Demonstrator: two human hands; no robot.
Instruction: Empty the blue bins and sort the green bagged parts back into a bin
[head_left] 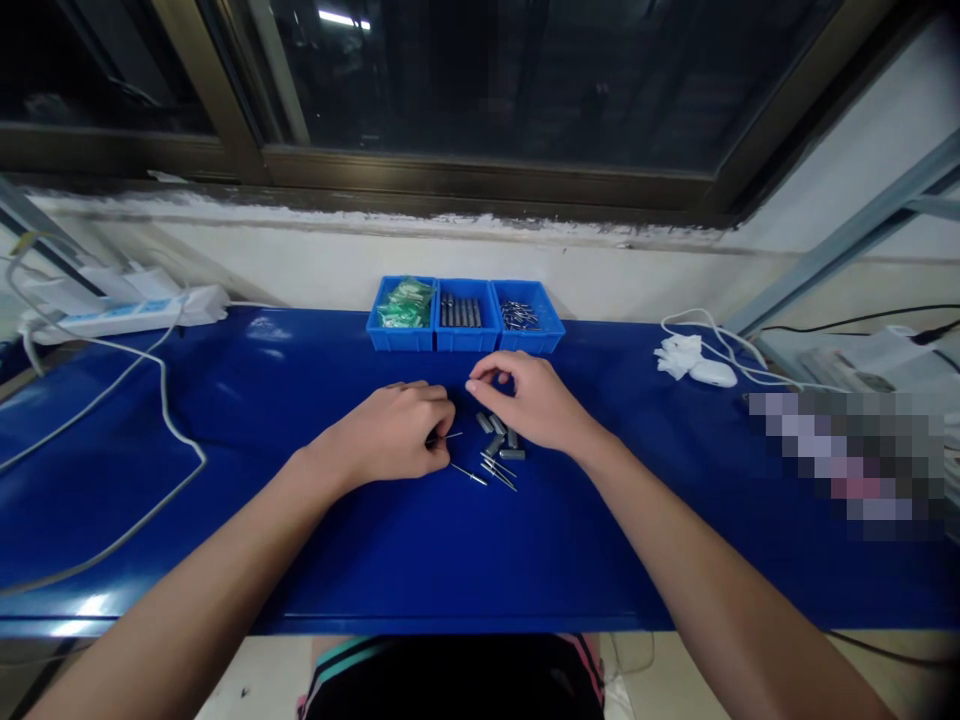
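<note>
My left hand [409, 430] is closed above the blue table, a thin metal pin sticking out between thumb and fingers; it looks like a blind rivet [454, 435], its body hidden by the fingers. To the right, my right hand [525, 395] is curled with thumb and index fingertip close together; anything between them is too small to make out. Below it lie several short grey metal cylinders [496, 425]. Several loose rivets [499, 470] rest just in front of these, one rivet [472, 475] lying nearest my left hand.
Three blue bins [466, 340] stand side by side at the back, with a green plastic bag [406, 303], grey cylinders [460, 312] and rivets [519, 316] inside. A power strip [135, 312] with white cables is at left. A white case [712, 373] and cable lie at right.
</note>
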